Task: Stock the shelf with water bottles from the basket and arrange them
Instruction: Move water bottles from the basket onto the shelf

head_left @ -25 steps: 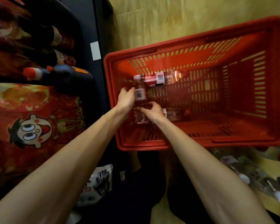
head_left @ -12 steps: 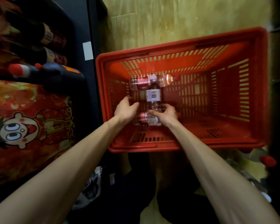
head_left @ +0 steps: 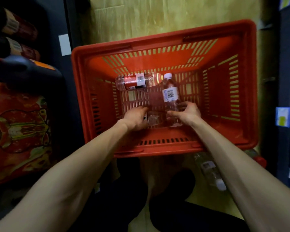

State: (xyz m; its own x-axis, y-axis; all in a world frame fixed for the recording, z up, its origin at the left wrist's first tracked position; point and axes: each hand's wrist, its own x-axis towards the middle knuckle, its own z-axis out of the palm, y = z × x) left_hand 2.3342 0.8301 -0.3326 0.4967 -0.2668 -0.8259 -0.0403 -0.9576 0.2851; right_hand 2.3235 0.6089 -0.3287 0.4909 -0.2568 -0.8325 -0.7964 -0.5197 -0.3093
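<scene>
The red basket (head_left: 164, 149) sits on the floor with dark shelving close along its left edge and open floor beyond its far rim. The right hand (head_left: 187, 113) curls round the lower body of an upright water bottle (head_left: 171, 96), white cap toward the far side. The left hand (head_left: 136, 118) closes over a second bottle (head_left: 153, 118) lying on the basket floor near the near wall. A third bottle with a red label (head_left: 134, 81) lies sideways by the far wall. The basket's right half stands open.

Both arms extended; left hand (head_left: 135, 118) and right hand (head_left: 186, 113) curled, gripping.
</scene>
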